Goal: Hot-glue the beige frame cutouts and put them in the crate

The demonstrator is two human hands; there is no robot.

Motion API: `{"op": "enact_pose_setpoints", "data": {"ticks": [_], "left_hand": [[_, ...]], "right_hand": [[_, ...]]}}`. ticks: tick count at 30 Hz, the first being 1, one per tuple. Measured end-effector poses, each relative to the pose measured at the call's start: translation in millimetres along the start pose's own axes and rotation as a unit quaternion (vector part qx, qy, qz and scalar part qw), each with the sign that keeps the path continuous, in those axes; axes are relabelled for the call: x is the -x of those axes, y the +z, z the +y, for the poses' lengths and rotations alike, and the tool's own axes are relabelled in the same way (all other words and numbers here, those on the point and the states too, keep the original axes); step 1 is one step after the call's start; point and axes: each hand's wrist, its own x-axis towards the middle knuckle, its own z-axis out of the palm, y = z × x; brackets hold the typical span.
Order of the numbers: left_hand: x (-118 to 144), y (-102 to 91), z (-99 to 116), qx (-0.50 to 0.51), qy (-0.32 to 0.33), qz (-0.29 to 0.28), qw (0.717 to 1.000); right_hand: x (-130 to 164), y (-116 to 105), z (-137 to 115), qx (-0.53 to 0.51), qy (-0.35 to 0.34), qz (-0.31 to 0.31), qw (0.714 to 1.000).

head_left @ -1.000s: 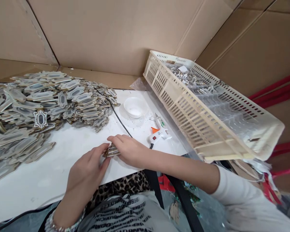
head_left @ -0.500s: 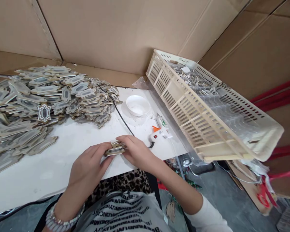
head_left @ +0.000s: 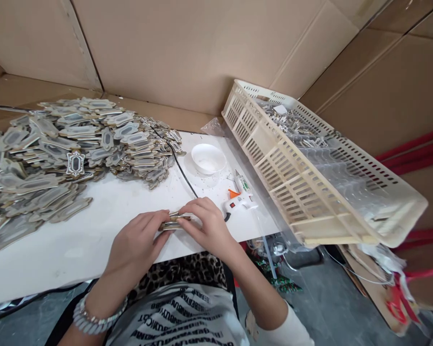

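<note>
A small stack of flat ornate plaques (head_left: 173, 222) lies on edge on the white table (head_left: 94, 230), gripped from both sides. My left hand (head_left: 137, 245) presses its left end and my right hand (head_left: 205, 225) covers its right end and top. A large heap of the same grey and gold plaques (head_left: 57, 154) spreads over the left of the table. A white glue gun (head_left: 240, 199) lies just right of my right hand, its black cord (head_left: 178, 168) running back to the heap.
A small white bowl (head_left: 208, 158) stands behind the glue gun. A cream slotted plastic crate (head_left: 310, 163) with small silver pieces inside leans off the table's right side. Cardboard walls (head_left: 187, 48) close the back and right. Red straps (head_left: 411, 149) show at far right.
Both hands have squared the small stack and shifted it slightly right. My right forearm has drawn in closer to my body. The view has shifted slightly.
</note>
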Motion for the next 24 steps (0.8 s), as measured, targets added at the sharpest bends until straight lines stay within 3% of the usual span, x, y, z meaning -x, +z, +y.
{"op": "enact_pose_setpoints", "data": {"ticks": [5, 13, 17, 24], "left_hand": [[0.1, -0.2, 0.1, -0.013, 0.015, -0.003, 1.0], [3.1, -7.4, 1.7, -0.053, 0.004, 0.0, 0.999], [10.0, -13.1, -0.6, -0.092, 0.002, 0.021, 0.996], [14.0, -14.8, -1.5, -0.087, 0.011, 0.03, 0.996]], "right_hand": [[-6.9, 8.7, 1.8, -0.002, 0.034, -0.022, 0.999], [0.1, -2.4, 8.6, -0.036, 0.11, 0.076, 0.99], [5.1, 0.2, 6.6, 0.003, 0.151, 0.073, 0.986], [8.7, 18.8, 7.2, 0.119, 0.118, 0.064, 0.984]]}}
